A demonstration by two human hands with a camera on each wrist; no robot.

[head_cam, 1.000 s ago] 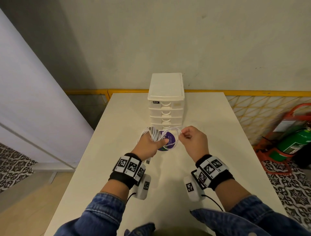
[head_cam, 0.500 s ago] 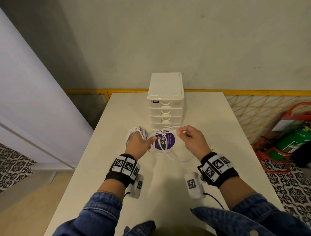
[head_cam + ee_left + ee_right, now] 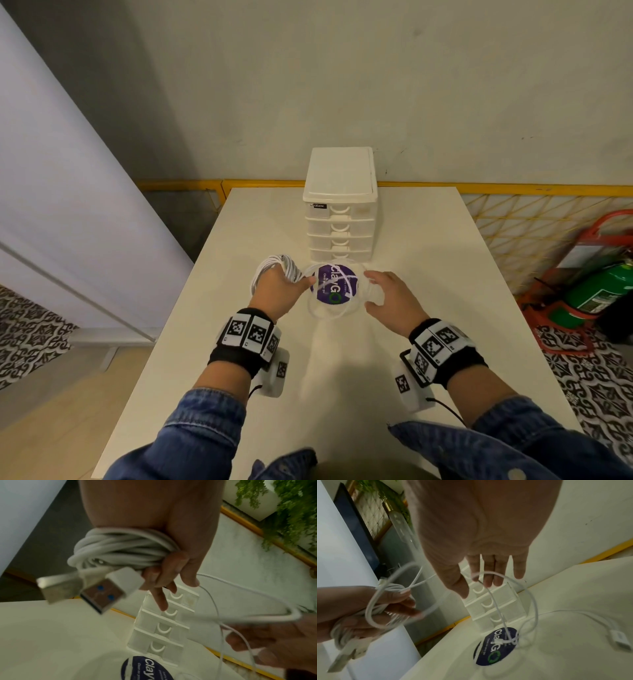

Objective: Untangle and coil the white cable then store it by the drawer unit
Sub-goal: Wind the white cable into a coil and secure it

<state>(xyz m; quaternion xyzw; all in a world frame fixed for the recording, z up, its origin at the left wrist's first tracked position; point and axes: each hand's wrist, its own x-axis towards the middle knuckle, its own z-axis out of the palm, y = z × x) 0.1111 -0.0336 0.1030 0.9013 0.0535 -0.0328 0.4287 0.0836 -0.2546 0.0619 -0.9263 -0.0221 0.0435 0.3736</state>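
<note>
Left wrist view, left hand (image 3: 154, 536) fingers (image 3: 171, 566) clamped on coiled white cable (image 3: 120, 547), right hand (image 3: 394, 301) fingers spread

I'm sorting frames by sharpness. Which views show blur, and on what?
Head view: mostly sharp, only the loose cable loop smears. Left wrist view: USB plug and right hand blurred. Right wrist view: left hand and its white cable streaked.

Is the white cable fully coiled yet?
No. The left hand grips a coiled bundle of white cable, but a loose length trails to the table.
</note>
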